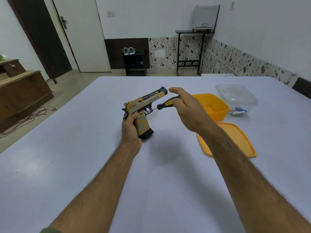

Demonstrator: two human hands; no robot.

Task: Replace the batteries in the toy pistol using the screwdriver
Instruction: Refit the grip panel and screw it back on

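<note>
1. Gripping toy pistol [143, 108] at table [84, 165] centre, left hand [131, 130] curled round grip
2. Pinching screwdriver [165, 103] in right hand [186, 108], tip on screw
3. Judging early: cover unopened, batteries [239, 111] waiting at two o'clock

Home room: door [80, 34], shoes [128, 50] on rack, wooden dresser [21, 91].

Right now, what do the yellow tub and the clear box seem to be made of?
Yellow tub: probably plastic, opaque and smooth, with a soft sheen and rounded moulded corners. Clear box: likely plastic too, see-through and slightly cloudy; the batteries show through its wall.
</note>
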